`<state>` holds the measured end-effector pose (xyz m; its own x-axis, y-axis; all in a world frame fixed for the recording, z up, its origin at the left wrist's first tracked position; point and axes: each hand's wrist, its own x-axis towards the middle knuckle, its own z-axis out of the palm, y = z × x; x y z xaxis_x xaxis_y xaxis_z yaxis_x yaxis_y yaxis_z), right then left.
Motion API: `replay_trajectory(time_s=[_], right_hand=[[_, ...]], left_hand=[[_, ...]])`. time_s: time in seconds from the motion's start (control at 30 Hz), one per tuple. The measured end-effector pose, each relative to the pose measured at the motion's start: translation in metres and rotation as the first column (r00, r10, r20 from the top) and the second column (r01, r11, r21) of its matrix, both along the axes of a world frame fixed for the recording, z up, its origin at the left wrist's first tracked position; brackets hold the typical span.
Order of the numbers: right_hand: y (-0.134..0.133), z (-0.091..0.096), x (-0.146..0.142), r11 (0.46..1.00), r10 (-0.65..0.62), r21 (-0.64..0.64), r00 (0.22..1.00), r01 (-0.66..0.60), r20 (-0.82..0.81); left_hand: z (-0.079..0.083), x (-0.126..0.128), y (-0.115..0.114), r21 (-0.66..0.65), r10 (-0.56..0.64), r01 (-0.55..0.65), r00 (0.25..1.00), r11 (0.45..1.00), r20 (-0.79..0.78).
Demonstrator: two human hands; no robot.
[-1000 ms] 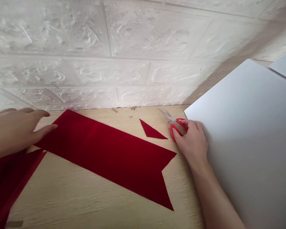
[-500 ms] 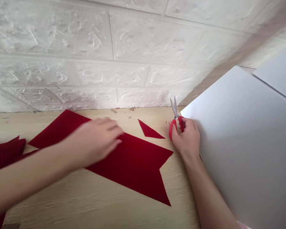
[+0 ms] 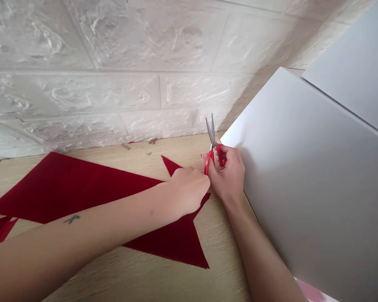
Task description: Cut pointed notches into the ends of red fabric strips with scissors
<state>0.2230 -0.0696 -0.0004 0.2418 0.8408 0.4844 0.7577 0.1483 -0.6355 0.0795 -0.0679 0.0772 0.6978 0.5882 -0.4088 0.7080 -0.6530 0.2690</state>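
Note:
My left hand [image 3: 187, 193] rests on the end of a long dark red felt strip [image 3: 66, 188], its fingers curled and partly hidden beside my right hand. A small felt triangle [image 3: 169, 165] is mostly covered by my left hand, with only its tip showing. My right hand [image 3: 227, 174] grips red-handled scissors [image 3: 211, 138], whose steel blades point upward, slightly apart. The strip's notched end lies partly under my left forearm.
The pale wooden table [image 3: 220, 256] meets a white textured brick-pattern wall [image 3: 113, 96]. A white board [image 3: 302, 167] stands right of my right arm, with another [image 3: 349, 63] behind it. More red felt [image 3: 0, 230] lies at far left. Small scraps [image 3: 126, 147] lie by the wall.
My left hand has moved right across the felt to beside my right hand, now covering most of the triangle. The scissors have turned upright, and the view has shifted.

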Motion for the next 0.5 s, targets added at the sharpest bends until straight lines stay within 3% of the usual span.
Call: replay_trajectory(time_s=[0.17,0.37,0.43,0.5], right_hand=[[0.001,0.004,-0.002,1.000,-0.017,-0.013,0.979,0.015,-0.205],[-0.001,0.014,-0.005,0.999,-0.042,0.014,0.910,0.052,-0.412],[-0.007,0.021,-0.007,1.000,-0.028,-0.016,0.890,0.024,-0.455],[-0.014,0.029,-0.009,0.993,0.008,-0.097,0.836,-0.072,-0.548]], left_hand=[[-0.003,0.002,0.000,-0.044,0.006,-0.004,0.999,0.999,0.040],[-0.013,-0.022,-0.002,-0.001,0.110,-0.112,0.974,0.994,0.199],[-0.011,-0.032,-0.001,-0.048,0.200,-0.195,0.930,0.980,0.310],[-0.008,-0.041,0.002,-0.178,0.346,-0.296,0.815,0.938,0.464]])
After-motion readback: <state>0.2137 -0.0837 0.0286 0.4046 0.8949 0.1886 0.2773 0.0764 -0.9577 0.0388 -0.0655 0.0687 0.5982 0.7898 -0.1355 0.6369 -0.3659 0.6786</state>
